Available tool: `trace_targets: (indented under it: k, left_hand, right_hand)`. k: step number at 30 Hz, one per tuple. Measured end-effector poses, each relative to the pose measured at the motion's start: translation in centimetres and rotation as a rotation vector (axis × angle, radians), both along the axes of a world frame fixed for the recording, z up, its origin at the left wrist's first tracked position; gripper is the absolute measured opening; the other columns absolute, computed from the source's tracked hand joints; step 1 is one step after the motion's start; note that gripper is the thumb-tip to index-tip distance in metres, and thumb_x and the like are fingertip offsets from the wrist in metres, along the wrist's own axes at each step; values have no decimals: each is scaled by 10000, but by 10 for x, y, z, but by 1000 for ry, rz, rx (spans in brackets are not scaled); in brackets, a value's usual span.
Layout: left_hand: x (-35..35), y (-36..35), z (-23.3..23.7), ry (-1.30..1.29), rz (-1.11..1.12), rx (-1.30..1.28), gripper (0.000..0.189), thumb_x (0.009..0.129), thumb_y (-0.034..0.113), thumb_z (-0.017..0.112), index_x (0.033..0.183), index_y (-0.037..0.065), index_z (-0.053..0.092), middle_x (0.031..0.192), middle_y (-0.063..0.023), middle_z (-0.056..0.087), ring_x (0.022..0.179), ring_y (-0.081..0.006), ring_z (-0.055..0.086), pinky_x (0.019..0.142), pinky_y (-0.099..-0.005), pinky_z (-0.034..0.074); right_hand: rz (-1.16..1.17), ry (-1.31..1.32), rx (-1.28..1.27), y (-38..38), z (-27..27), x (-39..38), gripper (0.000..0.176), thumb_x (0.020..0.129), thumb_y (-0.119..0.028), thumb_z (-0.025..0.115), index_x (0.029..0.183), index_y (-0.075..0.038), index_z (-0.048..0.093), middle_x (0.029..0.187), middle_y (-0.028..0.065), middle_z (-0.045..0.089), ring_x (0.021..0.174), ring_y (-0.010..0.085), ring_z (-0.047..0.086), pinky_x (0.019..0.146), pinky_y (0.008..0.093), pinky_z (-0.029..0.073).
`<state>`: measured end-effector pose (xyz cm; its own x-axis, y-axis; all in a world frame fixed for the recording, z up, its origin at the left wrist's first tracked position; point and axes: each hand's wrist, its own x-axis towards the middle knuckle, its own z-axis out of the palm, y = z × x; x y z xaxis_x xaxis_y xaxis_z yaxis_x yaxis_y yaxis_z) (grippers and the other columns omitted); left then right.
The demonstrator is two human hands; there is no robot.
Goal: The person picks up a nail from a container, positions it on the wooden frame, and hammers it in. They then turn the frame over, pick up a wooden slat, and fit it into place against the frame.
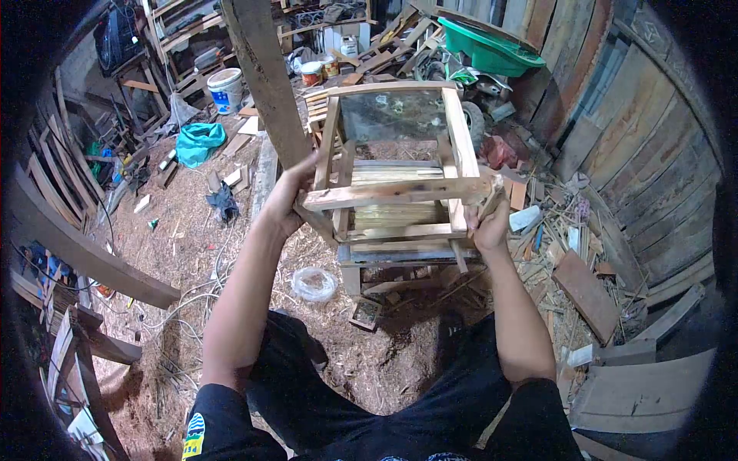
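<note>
Both sides of a pale, box-shaped wooden frame point(400, 194) were gripped by a bare left hand point(289, 194) and right hand point(490, 221) over a low wooden surface point(415, 256) on a shaving-strewn floor point(392, 359).

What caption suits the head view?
Left hand and right hand hold a wooden frame by its sides, above a floor strewn with shavings.

We get a wide-angle view w/ heavy edge distortion: wall boards point(646, 115) bow at R, corners go black w/ slight noise. Cool white light, seemingly from overhead, brightens the sawdust floor point(184, 253) & wooden crosspiece point(400, 193); far L stays dim. We see deep shadow under the bench point(351, 280), small glints on clear plastic point(314, 285), softer bkgd.
</note>
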<state>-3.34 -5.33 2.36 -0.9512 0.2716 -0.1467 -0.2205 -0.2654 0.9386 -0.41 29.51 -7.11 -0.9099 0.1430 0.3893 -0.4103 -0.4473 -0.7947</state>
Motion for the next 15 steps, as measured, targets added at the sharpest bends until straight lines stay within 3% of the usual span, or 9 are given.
trace_targets:
  k: [1,4,6,7,10,11,12,13,15]
  left_hand:
    - [-5,-2,-9,-39,33,114,547,930,370,617,1306,-19,540,1124,-147,675,975,-234,678,896,-364,547]
    - [-7,-5,-12,-12,-13,170,308,945,206,611,1182,9,601,1048,-86,684,885,-170,674,807,-321,550]
    - [-3,-5,-15,86,-61,95,383,951,200,603,1266,-15,564,1133,-100,672,953,-177,667,852,-311,533]
    - [0,-2,-13,189,-70,23,422,953,201,601,1302,-27,539,1136,-100,671,968,-175,658,868,-304,518]
    - [3,0,-13,348,-57,-150,525,955,205,616,1388,-54,469,1118,-101,672,990,-164,629,896,-292,483]
    - [5,-1,-15,438,-75,-264,522,953,194,626,1382,-57,469,1103,-103,673,987,-157,625,889,-295,484]
    - [9,0,-12,528,-93,-381,519,950,184,637,1376,-60,468,1088,-106,674,983,-150,622,882,-298,485]
    - [15,2,-4,500,-227,-287,515,948,176,656,1356,-71,459,1031,-87,667,972,-137,609,847,-295,490]
    - [19,12,-13,546,-187,-325,505,954,223,665,1332,-45,464,960,-60,647,876,-118,598,770,-276,487]
  right_hand:
    - [44,32,10,-1,1,1,514,1027,-496,227,1041,-108,565,587,14,481,429,116,374,385,254,288]
    - [133,33,29,6,20,-2,496,1028,-502,287,1042,-97,573,675,53,562,502,141,530,416,262,423]
    - [156,-180,-35,6,53,-1,509,1016,-531,349,1084,-81,576,811,88,617,724,190,669,604,306,566]
    - [237,-267,-43,7,60,1,525,994,-549,423,1156,-69,559,909,96,631,950,244,686,815,383,585]
    - [281,-356,-82,-1,72,1,559,980,-570,449,1222,-73,533,924,93,633,975,258,662,860,450,561]
    - [152,-356,-113,-9,73,0,549,970,-583,469,1204,-89,528,882,66,610,814,225,629,722,417,539]
    - [148,-354,-121,-5,68,-2,549,970,-583,469,1204,-89,528,882,66,610,814,225,629,722,417,539]
    - [144,-390,-186,-1,61,-7,532,962,-593,482,1151,-99,537,826,45,578,719,197,569,659,383,487]
    - [107,-360,-176,-1,52,-8,503,935,-619,521,979,-119,535,663,-7,457,524,133,400,546,294,335]
